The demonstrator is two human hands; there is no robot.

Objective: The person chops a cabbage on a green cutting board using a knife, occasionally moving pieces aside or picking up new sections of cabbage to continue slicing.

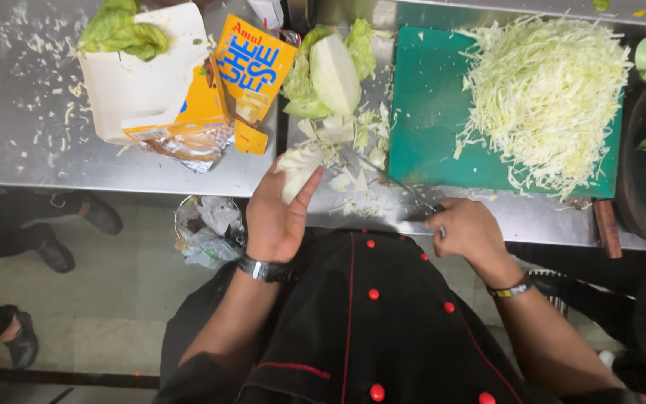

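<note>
Head view: all lines below came from this one camera, with places told from the green cutting board (pixel 431 127).
Left hand: the left hand (pixel 277 217) was off the board's left corner nearest the person, palm up, fingers curled around a pale cabbage piece (pixel 297 170).
Right hand: the right hand (pixel 469 230) was just below the board's near edge, closed around the handle of a knife (pixel 405 191) whose thin blade ran toward the board's left side.
Cabbage wedge: a cut cabbage wedge (pixel 334 73) lay just left of the board among loose leaves.
Shredded cabbage: a heap of shredded cabbage (pixel 543 93) covered the board's right half.
Carton: a yellow carton (pixel 252 63) sat further left on the steel counter (pixel 16 112).
</note>
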